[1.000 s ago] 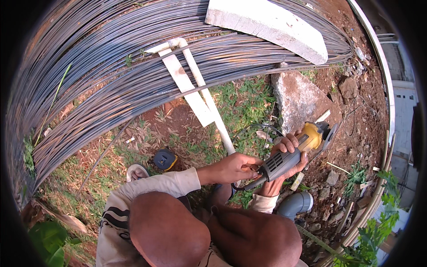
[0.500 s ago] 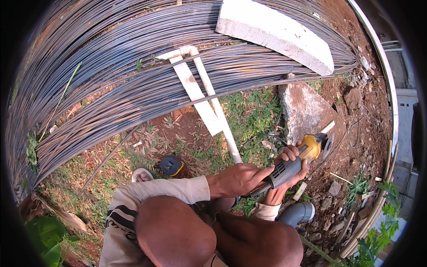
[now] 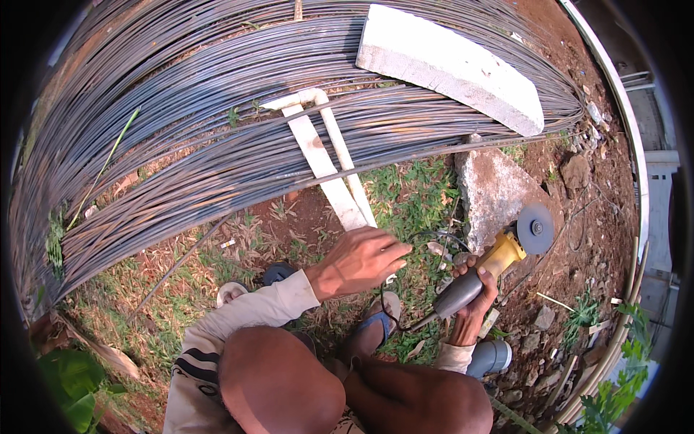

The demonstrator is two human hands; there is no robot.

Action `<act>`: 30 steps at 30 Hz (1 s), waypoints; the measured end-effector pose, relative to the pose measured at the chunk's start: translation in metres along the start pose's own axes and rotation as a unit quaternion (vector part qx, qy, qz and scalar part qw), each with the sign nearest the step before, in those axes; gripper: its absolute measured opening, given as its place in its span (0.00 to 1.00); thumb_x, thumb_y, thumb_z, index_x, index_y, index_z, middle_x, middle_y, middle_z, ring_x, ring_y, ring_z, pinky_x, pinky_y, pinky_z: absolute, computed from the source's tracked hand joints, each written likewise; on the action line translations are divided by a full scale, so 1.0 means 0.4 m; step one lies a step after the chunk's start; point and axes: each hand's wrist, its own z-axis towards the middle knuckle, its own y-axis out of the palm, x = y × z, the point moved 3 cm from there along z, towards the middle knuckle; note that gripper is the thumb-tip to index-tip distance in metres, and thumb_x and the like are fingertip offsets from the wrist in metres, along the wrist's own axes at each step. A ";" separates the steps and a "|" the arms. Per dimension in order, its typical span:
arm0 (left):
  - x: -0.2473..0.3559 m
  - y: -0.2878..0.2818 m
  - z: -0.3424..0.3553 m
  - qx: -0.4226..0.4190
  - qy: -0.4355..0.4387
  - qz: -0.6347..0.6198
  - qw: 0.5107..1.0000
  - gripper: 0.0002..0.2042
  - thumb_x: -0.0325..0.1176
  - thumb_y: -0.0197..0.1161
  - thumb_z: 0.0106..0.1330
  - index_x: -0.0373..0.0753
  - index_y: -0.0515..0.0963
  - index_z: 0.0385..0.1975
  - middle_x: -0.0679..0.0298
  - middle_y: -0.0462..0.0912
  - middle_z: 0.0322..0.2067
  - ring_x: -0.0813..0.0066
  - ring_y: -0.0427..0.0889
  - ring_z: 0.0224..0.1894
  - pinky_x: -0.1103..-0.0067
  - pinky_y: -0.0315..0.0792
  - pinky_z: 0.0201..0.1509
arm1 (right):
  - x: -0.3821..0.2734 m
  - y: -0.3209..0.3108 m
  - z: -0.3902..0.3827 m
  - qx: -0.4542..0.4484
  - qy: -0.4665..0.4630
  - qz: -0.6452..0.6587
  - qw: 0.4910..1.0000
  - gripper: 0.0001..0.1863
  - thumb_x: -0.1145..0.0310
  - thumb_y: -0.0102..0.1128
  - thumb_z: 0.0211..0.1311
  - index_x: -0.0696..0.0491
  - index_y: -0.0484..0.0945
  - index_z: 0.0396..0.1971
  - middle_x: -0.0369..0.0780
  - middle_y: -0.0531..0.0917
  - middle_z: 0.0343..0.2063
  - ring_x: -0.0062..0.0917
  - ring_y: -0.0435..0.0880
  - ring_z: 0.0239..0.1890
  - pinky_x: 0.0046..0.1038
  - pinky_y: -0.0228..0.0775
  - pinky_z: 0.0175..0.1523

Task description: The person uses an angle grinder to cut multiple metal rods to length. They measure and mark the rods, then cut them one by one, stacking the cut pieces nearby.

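Within curled fingers (image 3: 463, 269) of the right hand (image 3: 478, 298), an angle grinder (image 3: 500, 255)

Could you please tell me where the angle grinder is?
In the head view, the angle grinder is right of centre, held in the right hand, just below the rough concrete chunk.

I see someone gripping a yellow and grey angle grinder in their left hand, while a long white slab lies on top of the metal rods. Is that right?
Not quite: the head view shows the angle grinder in the right hand, not the left. The long white slab does lie on top of the metal rods.
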 end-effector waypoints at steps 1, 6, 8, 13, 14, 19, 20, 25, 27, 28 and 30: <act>-0.046 -0.054 0.018 0.036 -0.044 0.050 0.997 0.13 0.33 0.74 0.66 0.40 0.87 0.48 0.58 0.89 0.39 0.56 0.89 0.40 0.65 0.83 0.44 | -0.023 -0.011 0.014 -0.005 0.001 -0.069 0.998 0.31 0.67 0.69 0.57 0.57 0.70 0.60 0.44 0.81 0.40 0.32 0.83 0.38 0.35 0.82 0.44; -0.194 -0.284 0.024 0.084 -0.200 0.211 0.953 0.10 0.34 0.73 0.66 0.36 0.85 0.41 0.57 0.83 0.37 0.53 0.84 0.42 0.60 0.78 0.44 | -0.130 -0.016 0.061 0.007 -0.068 -0.346 0.936 0.34 0.70 0.76 0.48 0.59 0.72 0.57 0.42 0.84 0.39 0.29 0.86 0.37 0.31 0.82 0.44; -0.211 -0.305 -0.005 0.047 -0.257 0.212 0.942 0.10 0.34 0.74 0.66 0.36 0.85 0.41 0.57 0.83 0.37 0.54 0.84 0.42 0.60 0.78 0.44 | -0.141 0.012 0.087 -0.039 -0.054 -0.367 0.928 0.36 0.71 0.77 0.47 0.58 0.72 0.59 0.40 0.84 0.39 0.27 0.86 0.38 0.30 0.81 0.46; -0.221 -0.261 -0.072 -0.006 -0.299 0.247 0.922 0.15 0.48 0.66 0.75 0.40 0.83 0.40 0.56 0.88 0.28 0.48 0.87 0.27 0.55 0.77 0.31 | -0.134 0.066 0.156 -0.108 -0.043 -0.413 0.903 0.41 0.75 0.78 0.44 0.56 0.71 0.63 0.37 0.82 0.43 0.23 0.84 0.41 0.28 0.80 0.48; -0.223 -0.253 -0.081 -0.005 -0.301 0.249 0.921 0.15 0.48 0.66 0.75 0.41 0.83 0.39 0.57 0.86 0.25 0.49 0.85 0.26 0.56 0.75 0.30 | -0.123 0.069 0.163 -0.109 -0.045 -0.409 0.905 0.42 0.76 0.78 0.44 0.56 0.71 0.64 0.37 0.81 0.44 0.23 0.83 0.42 0.27 0.80 0.48; -0.241 -0.235 -0.092 -0.004 -0.292 0.287 0.913 0.16 0.51 0.65 0.76 0.43 0.82 0.36 0.57 0.80 0.19 0.51 0.80 0.22 0.58 0.69 0.27 | -0.070 0.088 0.209 -0.194 -0.003 -0.373 0.907 0.40 0.77 0.71 0.47 0.58 0.70 0.65 0.37 0.81 0.46 0.22 0.82 0.46 0.29 0.80 0.51; -0.240 -0.233 -0.092 -0.006 -0.287 0.294 0.912 0.16 0.51 0.65 0.76 0.43 0.81 0.36 0.57 0.80 0.19 0.51 0.80 0.22 0.58 0.69 0.27 | -0.067 0.091 0.217 -0.201 -0.008 -0.405 0.892 0.40 0.77 0.71 0.47 0.58 0.70 0.65 0.37 0.81 0.46 0.23 0.82 0.46 0.29 0.79 0.51; -0.227 -0.226 -0.093 0.019 -0.271 0.303 0.913 0.16 0.50 0.66 0.76 0.42 0.81 0.36 0.58 0.82 0.22 0.52 0.82 0.26 0.59 0.71 0.30 | -0.056 0.122 0.264 -0.226 -0.030 -0.486 0.844 0.39 0.76 0.72 0.45 0.60 0.71 0.63 0.38 0.83 0.44 0.25 0.82 0.43 0.30 0.78 0.52; -0.226 -0.220 -0.098 0.030 -0.272 0.302 0.913 0.16 0.50 0.66 0.75 0.42 0.81 0.36 0.59 0.83 0.24 0.54 0.83 0.28 0.60 0.72 0.32 | -0.056 0.128 0.282 -0.222 -0.032 -0.528 0.819 0.39 0.76 0.72 0.45 0.60 0.72 0.63 0.39 0.83 0.41 0.25 0.83 0.43 0.30 0.77 0.53; -0.228 -0.219 -0.099 0.029 -0.267 0.304 0.914 0.15 0.49 0.67 0.74 0.42 0.80 0.35 0.59 0.84 0.28 0.55 0.84 0.30 0.60 0.73 0.33 | -0.056 0.133 0.292 -0.223 -0.030 -0.530 0.817 0.39 0.76 0.72 0.45 0.60 0.72 0.62 0.39 0.83 0.42 0.25 0.83 0.43 0.30 0.77 0.52; -0.236 -0.218 -0.102 0.016 -0.268 0.298 0.916 0.15 0.47 0.69 0.72 0.42 0.80 0.35 0.60 0.86 0.37 0.56 0.85 0.35 0.60 0.74 0.35 | -0.050 0.142 0.308 -0.226 -0.026 -0.533 0.815 0.39 0.76 0.72 0.45 0.59 0.72 0.62 0.39 0.83 0.42 0.26 0.83 0.43 0.30 0.77 0.52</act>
